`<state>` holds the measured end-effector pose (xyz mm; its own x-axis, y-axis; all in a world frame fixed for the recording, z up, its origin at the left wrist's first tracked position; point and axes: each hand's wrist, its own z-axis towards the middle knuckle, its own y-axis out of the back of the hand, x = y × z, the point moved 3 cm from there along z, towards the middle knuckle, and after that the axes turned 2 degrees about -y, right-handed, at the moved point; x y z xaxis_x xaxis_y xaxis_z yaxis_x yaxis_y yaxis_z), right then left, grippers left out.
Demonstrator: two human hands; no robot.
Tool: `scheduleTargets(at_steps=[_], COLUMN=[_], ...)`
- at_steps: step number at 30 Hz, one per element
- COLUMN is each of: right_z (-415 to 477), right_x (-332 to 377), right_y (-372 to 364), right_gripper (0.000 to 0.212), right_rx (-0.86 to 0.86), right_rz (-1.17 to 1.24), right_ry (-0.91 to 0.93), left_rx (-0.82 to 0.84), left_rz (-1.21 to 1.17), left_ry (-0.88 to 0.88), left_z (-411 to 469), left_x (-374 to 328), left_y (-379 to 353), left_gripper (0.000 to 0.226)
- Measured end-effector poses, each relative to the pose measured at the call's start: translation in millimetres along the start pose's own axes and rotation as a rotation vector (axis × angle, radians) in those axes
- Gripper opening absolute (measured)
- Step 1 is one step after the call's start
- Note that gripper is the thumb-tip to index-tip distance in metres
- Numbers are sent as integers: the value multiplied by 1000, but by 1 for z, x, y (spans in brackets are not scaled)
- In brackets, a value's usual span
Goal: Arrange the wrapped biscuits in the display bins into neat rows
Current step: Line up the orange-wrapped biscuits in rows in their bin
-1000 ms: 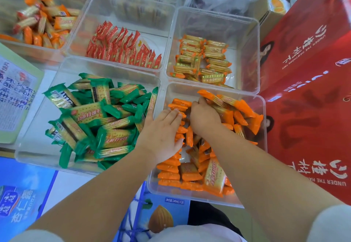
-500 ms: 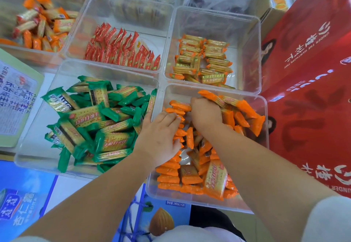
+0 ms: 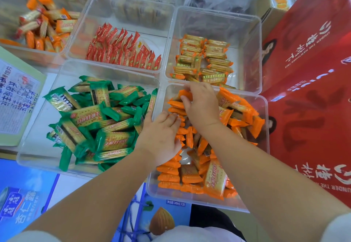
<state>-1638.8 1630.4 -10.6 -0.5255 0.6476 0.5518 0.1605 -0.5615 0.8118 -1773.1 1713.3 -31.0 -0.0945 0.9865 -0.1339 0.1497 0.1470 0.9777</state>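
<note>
R hand (image 3: 201,105) has gone from mid-bin (image 3: 209,202) up to its 11 o'clock corner, pinching an orange pack (image 3: 183,94), while L hand (image 3: 161,133) stays flat, holding nothing, on the 9 o'clock row (image 3: 168,170), so the row's growing, the rest still jumbled.

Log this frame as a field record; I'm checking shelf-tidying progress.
bin in work: near right bin, orange-wrapped biscuits
left hand: flat on the row along that bin's left side
right hand: pinches an orange packet at the far left corner
green-wrapped biscuits: loose heap, untidy
red-wrapped biscuits: standing in rows
</note>
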Motion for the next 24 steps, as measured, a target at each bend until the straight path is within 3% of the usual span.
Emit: scheduleTargets(at_steps=[4,7,9,12,15,18,20,24], right_z=[5,1,-6,-20,-33,-34,-30,-15], right_x=[5,5,2,-2,-5,-6,-7,-3], right_y=[-6,-10,-16,-21,-24,-33,-37,-44], right_gripper=[10,18,24,34,44,33,40,45], right_rx=[96,104,203,262,123,80,98,149], right_rz=[-104,-216,-265,8,338,638,721,640], right_ry=[93,171,173,-32,-438,-768,-869,-940], left_rx=[2,-43,-129,-287,-326,-317,-307,-281], left_rz=[2,-45,-82,-154,-197,-209,-212,-218], left_ry=[3,12,25,127,227,223,222,233], left_z=[-1,-1,-4,-11,-13,-12,-12,-12], left_x=[-1,-1,0,4,6,6,7,7], left_y=[0,4,6,9,9,9,9,9], left_gripper=[68,62,55,56,65,67,69,71])
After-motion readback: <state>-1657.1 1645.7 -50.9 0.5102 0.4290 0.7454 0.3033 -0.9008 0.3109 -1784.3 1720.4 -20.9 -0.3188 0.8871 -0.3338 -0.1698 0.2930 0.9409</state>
